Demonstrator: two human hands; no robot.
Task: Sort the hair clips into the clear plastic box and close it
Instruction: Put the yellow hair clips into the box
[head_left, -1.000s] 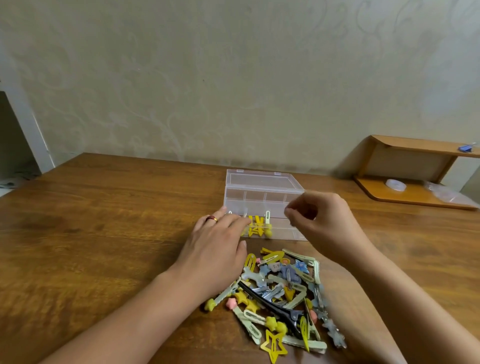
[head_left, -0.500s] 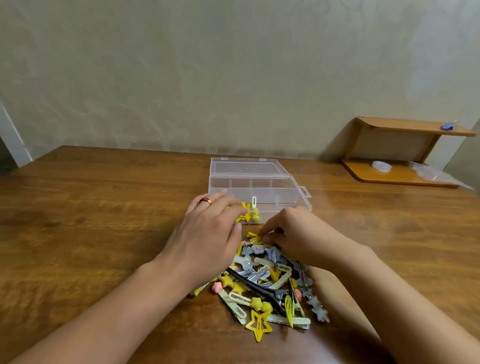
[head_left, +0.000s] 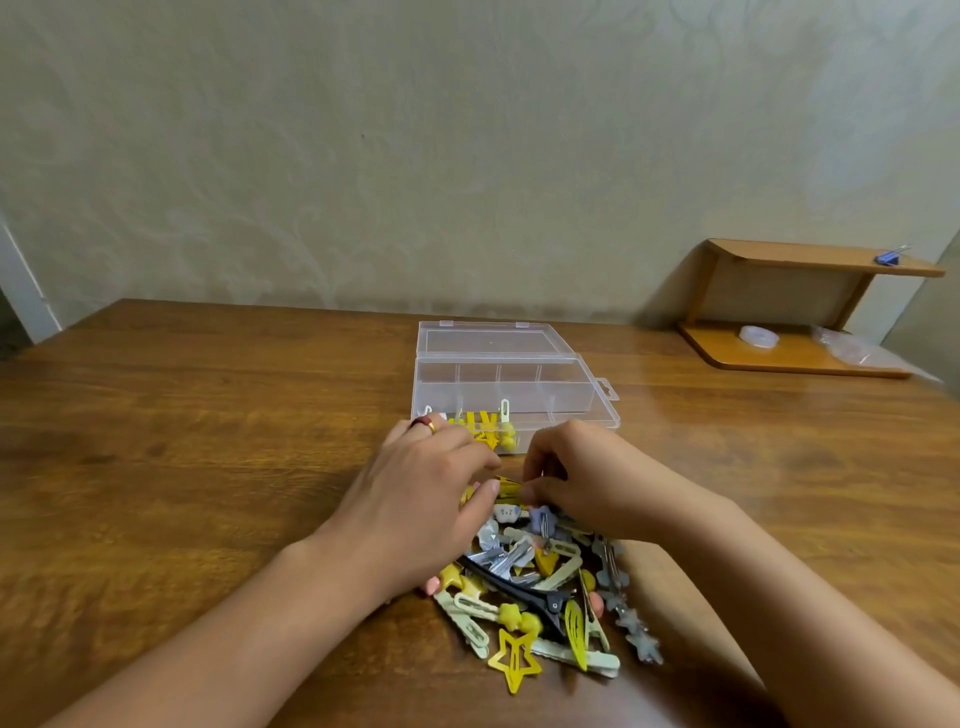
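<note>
Pinching a yellow clip (head_left: 506, 486) between them, both hands sit at the 12 o'clock edge of the pile of clips (head_left: 540, 587) on the counter (head_left: 182, 467). The left hand (head_left: 415, 499) has a clenched grip on one end of it, the right hand (head_left: 587, 478) on the other end. The clear box (head_left: 571, 395) lies open at 12 o'clock from the hands, lid back. Some yellow clips (head_left: 488, 431) already sit in its near left part.

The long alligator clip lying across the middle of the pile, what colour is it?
Black, among mostly yellow and pale green clips; the head view shows it clearly.
</note>
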